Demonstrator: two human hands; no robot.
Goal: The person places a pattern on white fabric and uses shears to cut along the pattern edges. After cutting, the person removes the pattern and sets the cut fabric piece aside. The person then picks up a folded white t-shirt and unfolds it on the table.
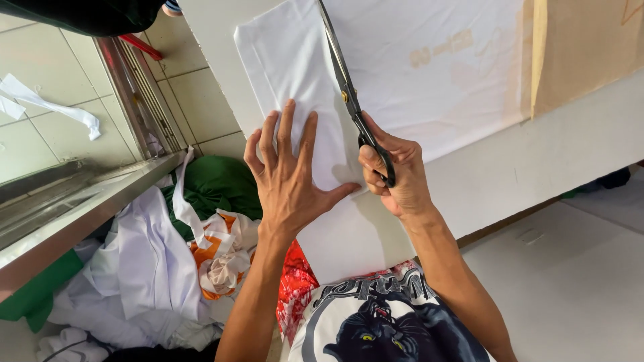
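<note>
White fabric (396, 74) lies folded and flat on a pale table (537, 167) across the upper middle of the frame. The left hand (288, 174) rests on it with fingers spread wide and palm down, gripping nothing, only pinning the cloth. Just to its right, the right hand (396, 177) is closed through the black handles of long scissors (345, 87), whose blades run up the fabric toward the top edge. The cut looks to be under way along the cloth's length. Carrying it on would call for keeping the fabric pressed taut beside the blades. Scrap cloth (168, 261) in white, green and orange is heaped at lower left.
</note>
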